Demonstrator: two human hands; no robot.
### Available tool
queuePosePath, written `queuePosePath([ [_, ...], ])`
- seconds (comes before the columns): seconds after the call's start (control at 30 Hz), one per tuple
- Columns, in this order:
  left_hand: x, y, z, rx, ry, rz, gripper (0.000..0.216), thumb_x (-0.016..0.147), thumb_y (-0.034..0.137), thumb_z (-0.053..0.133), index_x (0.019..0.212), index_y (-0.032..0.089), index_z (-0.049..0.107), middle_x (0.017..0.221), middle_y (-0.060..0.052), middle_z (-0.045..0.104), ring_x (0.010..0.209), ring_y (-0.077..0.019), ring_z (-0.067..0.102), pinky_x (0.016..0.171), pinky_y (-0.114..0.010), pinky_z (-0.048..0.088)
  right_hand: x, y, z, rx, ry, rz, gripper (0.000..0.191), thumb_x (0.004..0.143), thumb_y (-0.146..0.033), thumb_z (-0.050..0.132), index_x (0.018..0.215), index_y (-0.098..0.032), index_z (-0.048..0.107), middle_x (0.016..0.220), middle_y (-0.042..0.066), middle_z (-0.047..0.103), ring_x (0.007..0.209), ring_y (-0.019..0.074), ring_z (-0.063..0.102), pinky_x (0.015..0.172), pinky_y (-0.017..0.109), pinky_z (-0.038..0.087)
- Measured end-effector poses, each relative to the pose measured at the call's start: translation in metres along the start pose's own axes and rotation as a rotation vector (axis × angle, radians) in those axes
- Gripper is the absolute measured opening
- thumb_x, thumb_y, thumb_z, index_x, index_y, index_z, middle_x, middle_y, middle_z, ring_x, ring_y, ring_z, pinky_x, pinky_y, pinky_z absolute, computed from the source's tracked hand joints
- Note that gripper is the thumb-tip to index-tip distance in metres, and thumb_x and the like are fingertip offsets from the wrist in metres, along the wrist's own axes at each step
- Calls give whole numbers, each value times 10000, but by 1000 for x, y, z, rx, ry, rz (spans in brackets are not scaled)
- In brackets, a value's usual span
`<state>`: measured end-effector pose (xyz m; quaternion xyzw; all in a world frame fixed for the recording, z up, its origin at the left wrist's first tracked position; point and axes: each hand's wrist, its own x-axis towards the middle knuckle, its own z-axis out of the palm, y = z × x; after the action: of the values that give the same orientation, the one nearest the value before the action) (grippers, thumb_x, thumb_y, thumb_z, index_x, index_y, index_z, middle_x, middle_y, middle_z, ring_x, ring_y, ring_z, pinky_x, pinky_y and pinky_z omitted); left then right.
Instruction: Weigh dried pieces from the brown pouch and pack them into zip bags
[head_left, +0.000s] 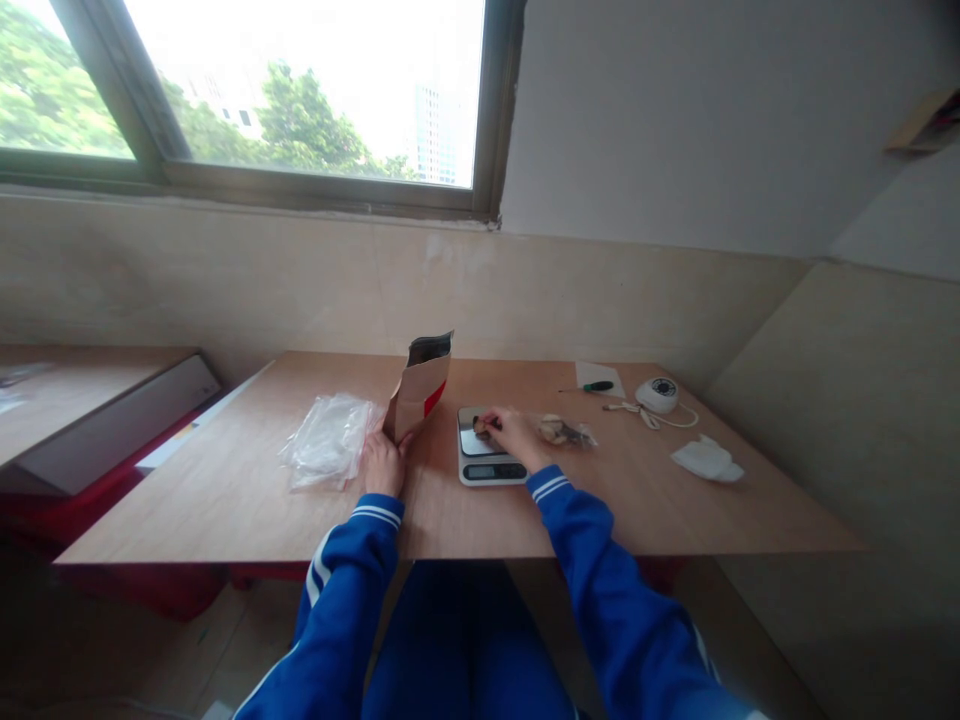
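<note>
My left hand (384, 462) grips the lower edge of an open brown paper pouch (418, 388) that stands upright on the wooden table (247, 500). My right hand (511, 434) reaches over a small kitchen scale (487, 466), its fingers pinched on a small dark piece (480, 424) right at the scale's plate. A little clear bag with brownish contents (564, 431) lies just right of that hand. Both arms wear blue sleeves with white stripes.
A heap of clear plastic bags (330, 438) lies left of the pouch. At the back right are a green-handled screwdriver (594, 386) on a paper slip, a round white device (658, 394) with a cord, and a white crumpled tissue (706, 459). A lower side table (75, 395) stands to the left.
</note>
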<state>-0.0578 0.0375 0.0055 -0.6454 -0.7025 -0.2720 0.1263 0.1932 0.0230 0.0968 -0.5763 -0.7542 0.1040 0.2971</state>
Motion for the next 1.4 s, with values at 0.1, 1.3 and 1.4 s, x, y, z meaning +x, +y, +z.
queuePosePath([
  [0.1, 0, 1, -1, 14, -23, -7, 698, 959, 486, 162, 1200, -91, 473, 1026, -294, 585, 955, -345, 596, 789, -431, 474, -9, 5, 2, -12, 4, -43, 118, 842, -143, 618, 896, -203, 705, 933, 53, 727, 943, 209, 626, 880, 330, 432],
  [1.3, 0, -2, 4, -7, 7, 7, 669, 937, 514, 292, 1157, -77, 517, 1066, -313, 602, 1018, -376, 593, 831, -457, 469, 40, -79, -59, 295, 276, -394, 231, 958, -278, 422, 1055, -191, 613, 1045, 64, 599, 1009, 178, 569, 918, 322, 455],
  [1.4, 0, -2, 4, -27, -26, 13, 663, 937, 490, 317, 1183, -99, 495, 1101, -332, 584, 1053, -388, 579, 862, -464, 459, 65, -93, -61, 144, 139, -509, 300, 987, -272, 364, 984, -167, 645, 988, 66, 609, 1018, 179, 562, 954, 335, 421],
])
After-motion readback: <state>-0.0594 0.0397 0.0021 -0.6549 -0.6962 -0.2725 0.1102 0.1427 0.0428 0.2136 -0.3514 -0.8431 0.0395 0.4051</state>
